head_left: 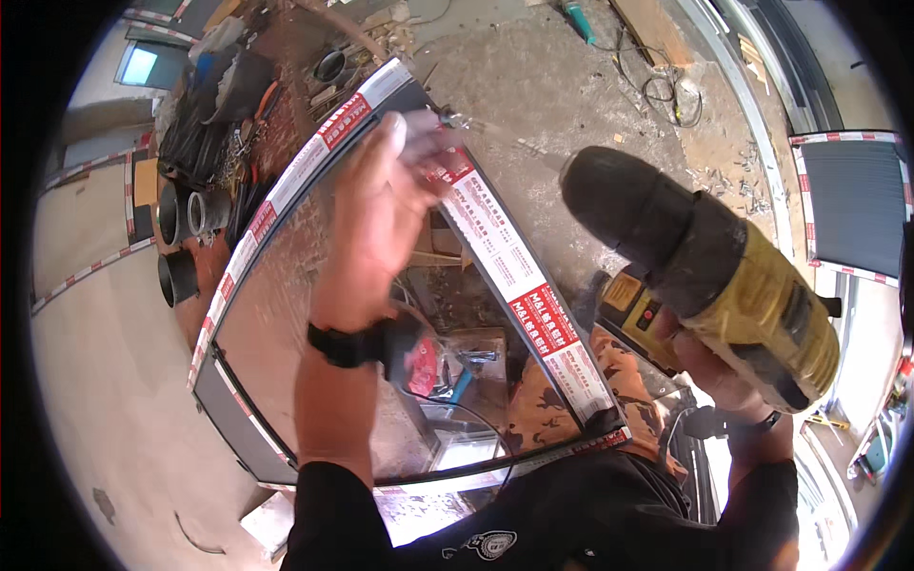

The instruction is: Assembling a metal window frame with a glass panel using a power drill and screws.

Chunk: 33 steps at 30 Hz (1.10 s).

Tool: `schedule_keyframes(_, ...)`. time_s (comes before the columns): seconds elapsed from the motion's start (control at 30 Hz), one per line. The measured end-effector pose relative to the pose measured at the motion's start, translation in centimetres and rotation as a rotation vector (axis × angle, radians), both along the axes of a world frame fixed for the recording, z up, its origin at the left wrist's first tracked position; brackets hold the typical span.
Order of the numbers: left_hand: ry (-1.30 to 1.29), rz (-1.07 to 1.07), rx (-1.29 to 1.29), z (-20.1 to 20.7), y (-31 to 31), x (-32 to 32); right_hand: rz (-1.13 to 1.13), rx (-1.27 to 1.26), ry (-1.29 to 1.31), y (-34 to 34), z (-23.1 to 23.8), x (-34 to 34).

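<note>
A cordless drill (752,295), yellow and black, is gripped in my right hand (712,369) on the right. Its chuck points up and left, and a thin blurred bit reaches toward the far corner of a window frame (500,243). The frame stands in front of me, dark with white and red protective tape along its sides. Close to that far corner is my left hand (381,205), its fingers smeared by motion. Whether they hold anything cannot be made out. A small metal piece beside the corner is also blurred.
A corded teal power tool (578,21) lies on the concrete floor at the far side. Black buckets (176,276) and tool clutter stand at the left. Taped dark panels (855,205) are at the right. Through the frame, a blue-handled hammer (464,381) shows.
</note>
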<state>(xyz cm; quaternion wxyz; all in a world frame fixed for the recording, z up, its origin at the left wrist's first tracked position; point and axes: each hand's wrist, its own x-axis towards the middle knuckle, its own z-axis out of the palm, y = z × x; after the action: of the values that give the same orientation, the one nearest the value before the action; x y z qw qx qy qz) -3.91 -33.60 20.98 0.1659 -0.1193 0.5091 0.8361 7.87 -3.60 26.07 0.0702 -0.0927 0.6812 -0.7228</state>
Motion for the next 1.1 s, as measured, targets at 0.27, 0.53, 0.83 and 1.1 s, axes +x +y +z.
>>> schedule_keyframes(0.27,0.499,-0.249,-1.633,-5.0,-6.5,-11.9,-0.093,0.361,-0.150,3.2,-5.1,-1.1)
schedule_keyframes(0.53,0.350,-0.163,-1.517,-10.9,-7.1,-14.7,0.101,0.964,-0.351,7.1,-9.5,-0.9)
schedule_keyframes(0.83,0.329,-0.148,-1.500,-9.9,-6.1,-14.2,0.102,0.787,-0.449,8.4,-12.8,-0.5)
schedule_keyframes(1.1,0.921,-1.157,-2.112,-3.9,-5.2,-12.8,-0.102,0.556,-0.313,7.5,-13.0,-2.2)
